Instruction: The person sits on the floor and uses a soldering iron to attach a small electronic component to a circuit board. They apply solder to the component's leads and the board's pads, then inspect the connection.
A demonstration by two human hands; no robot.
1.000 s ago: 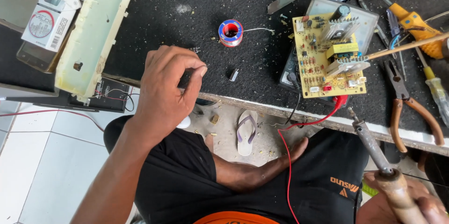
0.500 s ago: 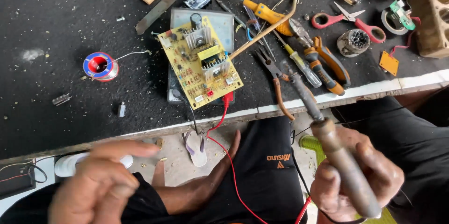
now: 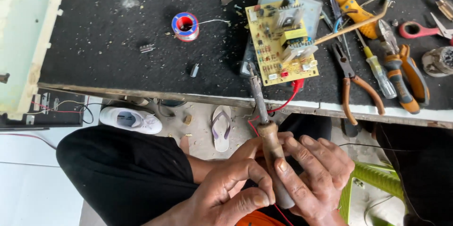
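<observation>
Gripping the brown wooden handle of a soldering iron, the right hand wraps its fingers around it, while the left hand closes on the same handle from the other side. The iron's metal shaft points up toward the desk, its tip at the lower edge of a yellow circuit board. A solder spool lies to the left of the board, and orange-handled pliers lie to its right.
</observation>
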